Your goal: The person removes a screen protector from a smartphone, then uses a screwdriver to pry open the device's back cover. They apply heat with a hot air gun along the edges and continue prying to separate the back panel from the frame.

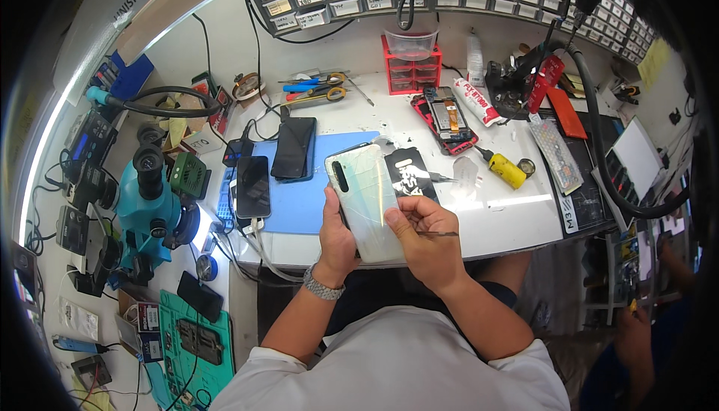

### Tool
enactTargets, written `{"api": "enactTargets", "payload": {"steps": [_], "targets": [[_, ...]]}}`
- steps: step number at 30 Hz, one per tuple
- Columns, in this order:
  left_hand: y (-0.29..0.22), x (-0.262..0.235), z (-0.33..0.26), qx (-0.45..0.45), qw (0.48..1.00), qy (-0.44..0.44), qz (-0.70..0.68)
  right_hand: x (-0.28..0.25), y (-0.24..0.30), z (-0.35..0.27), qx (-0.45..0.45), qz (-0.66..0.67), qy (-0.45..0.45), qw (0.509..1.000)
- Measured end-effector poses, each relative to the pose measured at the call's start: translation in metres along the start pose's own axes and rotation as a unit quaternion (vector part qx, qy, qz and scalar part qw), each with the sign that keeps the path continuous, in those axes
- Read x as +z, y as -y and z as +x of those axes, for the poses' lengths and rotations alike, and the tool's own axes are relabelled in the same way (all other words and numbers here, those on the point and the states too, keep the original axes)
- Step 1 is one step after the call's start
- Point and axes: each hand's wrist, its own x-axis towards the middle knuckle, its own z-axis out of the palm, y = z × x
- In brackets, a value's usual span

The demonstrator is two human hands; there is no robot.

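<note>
A smartphone [368, 205] with a cracked, pale iridescent back is held tilted over the bench's front edge, camera strip at upper left. My left hand [338, 235] grips its left side, with the thumb along the edge. At the right edge my right hand [425, 239] is closed, the thumb pressing on the back panel. A thin dark tool [443, 233] sticks out from between its fingers; its tip is hidden. Behind the phone lie a black card [408, 170] with white lettering and a blue mat [299, 212].
Two dark phones [293, 147] [253, 186] rest on the mat. A teal microscope [146, 205] stands left. Farther back are pliers [314, 81], a red drawer box [413, 74], an opened red phone [447, 120] and a yellow screwdriver [504, 169]. Another person's hand [635, 332] shows at right.
</note>
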Motion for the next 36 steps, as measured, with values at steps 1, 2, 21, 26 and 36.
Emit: {"api": "enactTargets", "payload": {"steps": [1, 2, 21, 26, 36], "targets": [[0.001, 0.002, 0.001, 0.009, 1.0, -0.016, 0.026, 0.001, -0.002, -0.002, -0.021, 0.0, -0.01, 1.0], [0.002, 0.003, 0.002, 0.018, 0.998, -0.031, 0.051, 0.001, -0.003, -0.003, -0.042, 0.0, -0.02, 0.999], [-0.008, 0.008, -0.002, 0.141, 0.964, -0.017, 0.225, 0.006, 0.02, -0.023, -0.047, -0.049, -0.016, 0.998], [-0.003, 0.012, 0.0, 0.149, 0.962, -0.043, 0.222, 0.01, 0.015, -0.028, -0.096, -0.076, -0.014, 0.992], [0.003, 0.002, 0.002, 0.187, 0.948, -0.066, 0.248, 0.011, 0.018, -0.034, -0.138, -0.127, -0.027, 0.982]]}}
